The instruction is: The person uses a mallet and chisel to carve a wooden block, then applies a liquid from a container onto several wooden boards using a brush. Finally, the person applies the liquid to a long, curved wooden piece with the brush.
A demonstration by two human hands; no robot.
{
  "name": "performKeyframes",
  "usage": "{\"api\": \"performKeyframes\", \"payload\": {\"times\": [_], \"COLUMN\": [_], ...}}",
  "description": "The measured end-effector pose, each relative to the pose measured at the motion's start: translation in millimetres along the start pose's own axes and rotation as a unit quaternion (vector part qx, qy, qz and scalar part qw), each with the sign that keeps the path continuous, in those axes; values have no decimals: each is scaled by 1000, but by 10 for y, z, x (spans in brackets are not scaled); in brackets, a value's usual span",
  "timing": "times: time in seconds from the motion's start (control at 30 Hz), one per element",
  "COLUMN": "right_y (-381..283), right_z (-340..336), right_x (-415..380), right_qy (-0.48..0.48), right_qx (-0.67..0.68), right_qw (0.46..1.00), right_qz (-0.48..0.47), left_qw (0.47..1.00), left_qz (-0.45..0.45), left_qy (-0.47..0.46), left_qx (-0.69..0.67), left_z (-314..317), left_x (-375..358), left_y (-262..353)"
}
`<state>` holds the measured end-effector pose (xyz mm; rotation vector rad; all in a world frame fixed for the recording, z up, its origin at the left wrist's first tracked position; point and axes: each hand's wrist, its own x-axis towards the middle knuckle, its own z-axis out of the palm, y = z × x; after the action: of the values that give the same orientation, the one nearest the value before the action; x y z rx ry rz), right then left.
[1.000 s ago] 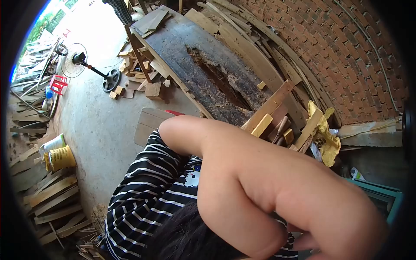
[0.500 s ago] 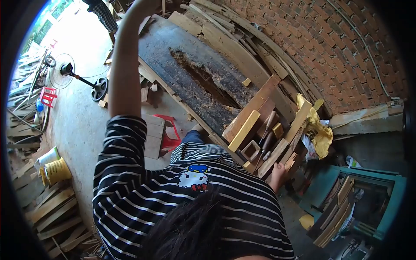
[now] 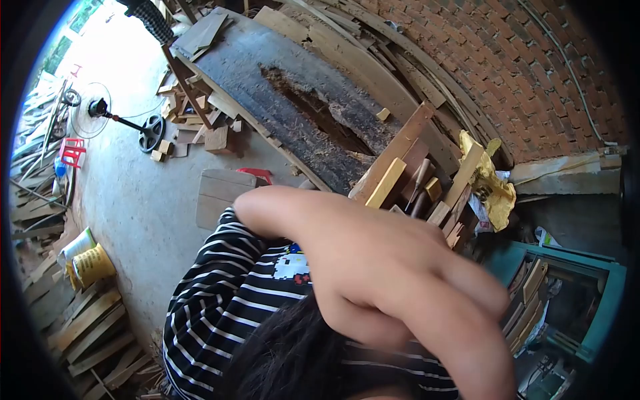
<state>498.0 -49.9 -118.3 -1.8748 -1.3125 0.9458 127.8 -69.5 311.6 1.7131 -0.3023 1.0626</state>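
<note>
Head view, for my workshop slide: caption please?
Raised left hand fills the frame above a striped shirt, timber offcuts behind.

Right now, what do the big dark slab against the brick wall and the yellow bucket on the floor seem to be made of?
The big dark slab looks like weathered, unfinished wood: grey, rough, with a rotted split of crumbly brown fibre down its middle. The yellow bucket looks like plastic, judging by its smooth, evenly coloured wall, though it is small in view. The brick wall is bare red brick with visible mortar lines.

A yellow bucket (image 3: 93, 265) is seen on the floor (image 3: 133, 193) beside stacked planks (image 3: 80, 320). A fan (image 3: 100, 107) is stood further off. A brick wall (image 3: 533, 73) is seen behind leaning boards (image 3: 373, 67).
</note>
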Motion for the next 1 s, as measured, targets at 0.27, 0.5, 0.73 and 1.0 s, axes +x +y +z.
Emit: {"api": "performKeyframes", "payload": {"times": [0.27,0.5,0.73,1.0], "right_y": [-22,86,27,487], "right_z": [288,344,151,-215], "right_x": [-381,-530,-454,-491], "right_qy": [-70,-70,-148,-33], "right_qx": [-80,-108,11,-17], "right_qw": [994,991,988,996], "right_qz": [23,45,33,85], "left_qw": [963,972,953,434], "left_qz": [175,158,17,-459], "left_qy": [33,63,139,482], "left_qx": [-204,-160,267,606], "left_z": [282,280,-269,-3178], "left_x": [228,183,-269,-1716], "left_y": [-198,-139,-5,1151]}}
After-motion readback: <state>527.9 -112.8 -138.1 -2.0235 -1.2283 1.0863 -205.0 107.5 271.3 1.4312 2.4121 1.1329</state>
